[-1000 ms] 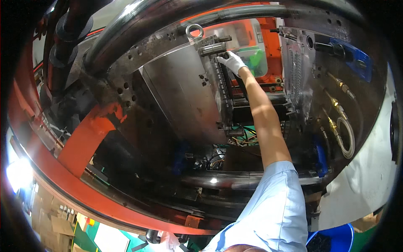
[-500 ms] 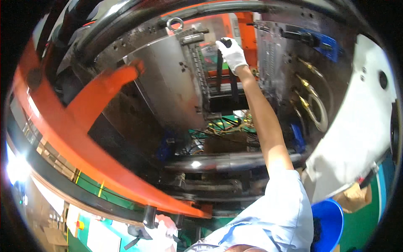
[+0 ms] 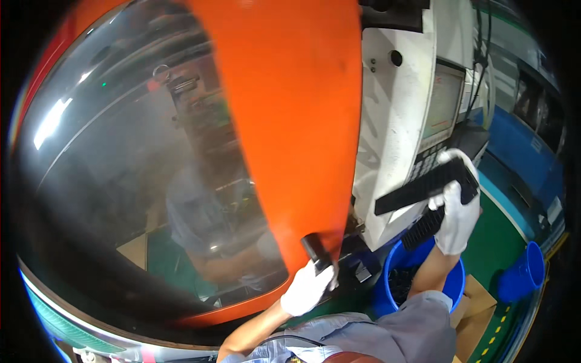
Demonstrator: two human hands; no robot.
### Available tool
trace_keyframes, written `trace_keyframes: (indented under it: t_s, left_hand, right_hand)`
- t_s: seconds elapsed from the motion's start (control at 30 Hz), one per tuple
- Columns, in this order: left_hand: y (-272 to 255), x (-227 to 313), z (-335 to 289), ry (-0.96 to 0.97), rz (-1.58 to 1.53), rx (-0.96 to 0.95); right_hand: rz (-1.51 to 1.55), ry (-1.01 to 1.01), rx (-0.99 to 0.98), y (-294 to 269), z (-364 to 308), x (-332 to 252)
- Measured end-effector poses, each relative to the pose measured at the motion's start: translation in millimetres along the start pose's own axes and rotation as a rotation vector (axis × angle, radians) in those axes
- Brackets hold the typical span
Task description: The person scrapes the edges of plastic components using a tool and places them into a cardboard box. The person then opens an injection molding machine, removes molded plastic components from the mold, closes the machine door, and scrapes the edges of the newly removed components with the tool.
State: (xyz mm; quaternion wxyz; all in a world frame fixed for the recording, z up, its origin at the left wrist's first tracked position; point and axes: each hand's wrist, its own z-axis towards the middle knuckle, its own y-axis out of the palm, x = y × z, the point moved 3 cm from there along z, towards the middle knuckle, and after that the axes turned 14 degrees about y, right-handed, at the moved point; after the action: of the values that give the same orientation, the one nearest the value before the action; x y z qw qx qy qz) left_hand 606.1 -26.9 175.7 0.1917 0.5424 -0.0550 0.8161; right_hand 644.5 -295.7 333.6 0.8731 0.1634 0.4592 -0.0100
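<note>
My left hand (image 3: 305, 289), in a white glove, is wrapped round the black handle (image 3: 315, 249) at the lower edge of an orange machine door (image 3: 290, 121). In my right hand (image 3: 458, 221), also gloved in white, is a long black plastic part (image 3: 417, 189) with a ribbed surface. A second black ribbed piece (image 3: 423, 228) shows just below it; whether the two are joined I cannot tell. The right hand is in front of the machine's control panel (image 3: 428, 160), above a blue bin (image 3: 393, 266) with dark pieces inside.
Through the door's clear window (image 3: 151, 181) the machine's inside shows dimly, with reflections. A white machine cover (image 3: 387, 121) and a screen (image 3: 443, 100) stand to the right. Another blue bin (image 3: 523, 272) and a cardboard box (image 3: 475, 314) are on the green floor.
My right hand has come out of the machine with the black parts. The orange door, with my left hand on its handle, has moved right and now covers the opening. My view has turned right.
</note>
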Motion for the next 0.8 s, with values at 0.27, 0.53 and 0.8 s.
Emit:
trace_keyframes:
  t_s: [0.27,0.53,0.8]
  left_hand:
    - [54,-16,89,-0.185,0.077,-0.134]
    - [74,-21,115,0.230,0.654,-0.231]
    - [46,-18,99,0.053,0.388,-0.243]
  right_hand:
    - [-0.174,-0.098,0.246,-58,-43,-15]
    - [-0.224,0.008,0.071,-97,-57,-13]
    - [-0.165,0.053,-0.301,-41,-62,37]
